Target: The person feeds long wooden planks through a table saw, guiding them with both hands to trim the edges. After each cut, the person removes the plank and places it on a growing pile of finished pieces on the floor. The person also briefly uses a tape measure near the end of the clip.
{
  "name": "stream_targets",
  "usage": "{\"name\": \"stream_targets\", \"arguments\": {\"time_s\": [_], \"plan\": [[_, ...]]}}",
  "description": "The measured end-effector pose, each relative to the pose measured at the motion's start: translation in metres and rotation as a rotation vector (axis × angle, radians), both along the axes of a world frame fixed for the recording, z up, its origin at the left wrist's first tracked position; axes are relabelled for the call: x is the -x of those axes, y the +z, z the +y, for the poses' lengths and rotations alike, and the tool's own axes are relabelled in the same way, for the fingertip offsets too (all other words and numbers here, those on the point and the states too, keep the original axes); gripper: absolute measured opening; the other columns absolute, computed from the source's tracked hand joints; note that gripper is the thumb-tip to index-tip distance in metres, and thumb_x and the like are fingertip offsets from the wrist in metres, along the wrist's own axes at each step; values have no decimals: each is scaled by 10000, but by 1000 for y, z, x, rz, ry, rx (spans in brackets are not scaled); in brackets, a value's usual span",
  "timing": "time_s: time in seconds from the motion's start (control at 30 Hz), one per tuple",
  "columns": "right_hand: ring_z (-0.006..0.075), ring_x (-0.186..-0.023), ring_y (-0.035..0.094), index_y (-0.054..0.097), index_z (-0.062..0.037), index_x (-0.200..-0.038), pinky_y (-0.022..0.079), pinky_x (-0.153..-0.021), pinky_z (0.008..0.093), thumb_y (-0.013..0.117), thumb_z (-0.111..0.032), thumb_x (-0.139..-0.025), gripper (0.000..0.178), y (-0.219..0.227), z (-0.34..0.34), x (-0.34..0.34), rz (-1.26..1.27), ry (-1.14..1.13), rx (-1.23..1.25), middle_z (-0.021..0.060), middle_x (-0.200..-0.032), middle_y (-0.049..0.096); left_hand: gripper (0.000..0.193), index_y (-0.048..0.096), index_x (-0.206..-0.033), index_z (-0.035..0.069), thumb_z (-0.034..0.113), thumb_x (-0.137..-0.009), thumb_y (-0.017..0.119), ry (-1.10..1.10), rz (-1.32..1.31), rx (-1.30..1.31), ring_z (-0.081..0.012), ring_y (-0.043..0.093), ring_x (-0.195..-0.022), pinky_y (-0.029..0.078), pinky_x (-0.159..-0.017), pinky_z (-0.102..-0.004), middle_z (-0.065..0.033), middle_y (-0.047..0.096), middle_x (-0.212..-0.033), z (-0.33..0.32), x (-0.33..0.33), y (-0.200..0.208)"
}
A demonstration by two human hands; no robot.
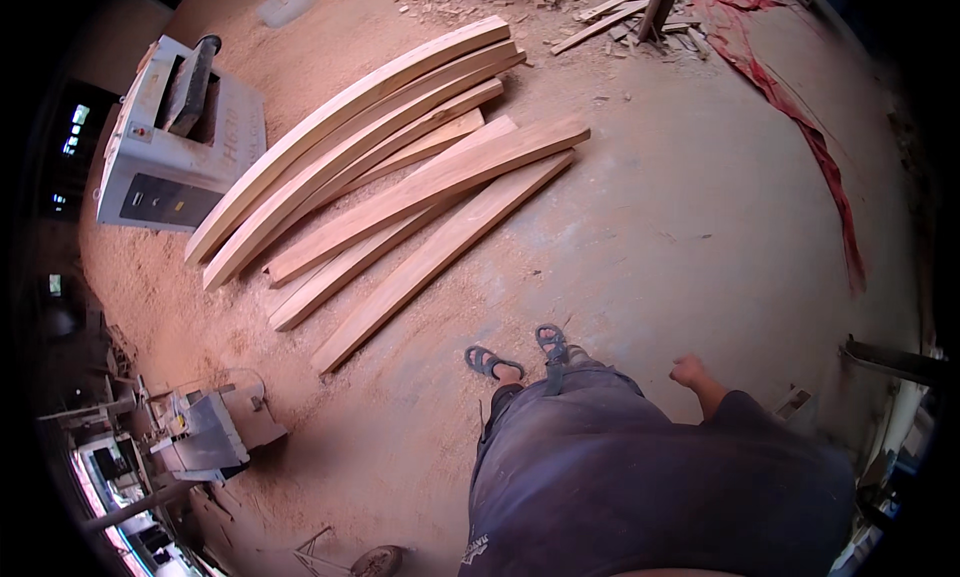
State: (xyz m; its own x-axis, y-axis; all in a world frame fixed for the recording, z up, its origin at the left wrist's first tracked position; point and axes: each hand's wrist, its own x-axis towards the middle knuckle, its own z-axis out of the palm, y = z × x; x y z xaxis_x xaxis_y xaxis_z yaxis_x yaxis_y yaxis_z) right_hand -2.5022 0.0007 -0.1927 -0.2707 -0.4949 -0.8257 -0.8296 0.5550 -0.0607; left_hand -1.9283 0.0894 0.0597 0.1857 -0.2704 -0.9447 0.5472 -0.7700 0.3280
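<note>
My right hand (pixel 687 370) hangs out past my right side, above the floor. Its fingers look loosely curled, and nothing shows in them. My left hand is out of sight. In front of my feet, to the left, lies a spread of long wooden beams. The nearest beam (pixel 445 262) rests on the floor, and another beam (pixel 430 199) lies slantwise over its neighbours. Behind them a beam (pixel 350 102) at the far side appears bowed, though the lens bends edges. Neither hand touches the wood.
A white-grey machine (pixel 180 142) stands beyond the beams' left ends. Lower left is another grey machine (pixel 205 437). Sawdust (pixel 140 277) covers much of the floor. A red cloth (pixel 800 112) trails down the right, and wood scraps (pixel 615 27) lie around a post (pixel 660 7) at the back.
</note>
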Motion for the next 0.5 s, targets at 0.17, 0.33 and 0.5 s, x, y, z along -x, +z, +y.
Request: {"name": "stream_targets", "arguments": {"time_s": [0.17,0.33,0.5], "plan": [[372,-1154,675,663,-47,-1349,539,-1001,436,738,-207,-779,596,-5,-70,-88,-335,40,143,207,-1233,715,522,549,-1396,-64,282,-1007,585,135,10,10,-317,667,-1149,480,-999,-418,-210,688,-1306,35,-8,34],[320,-1054,710,648,-19,-1356,561,-940,395,734,-145,-783,593,60,-168,-155,-431,24,324,188,-1150,740,510,577,-1366,-71,284,-1000,582,274,71,33,-323,659,-1180,472,-1039,-426,-213,689,-1308,62,-18,53],[258,-969,712,633,20,-1361,574,-880,368,723,-80,-795,582,54,-217,-153,-323,94,350,179,-1082,740,500,606,-1336,-79,285,-994,578,371,188,68,-330,651,-1210,465,-1079,-434,-215,690,-1310,49,-42,38]]}}
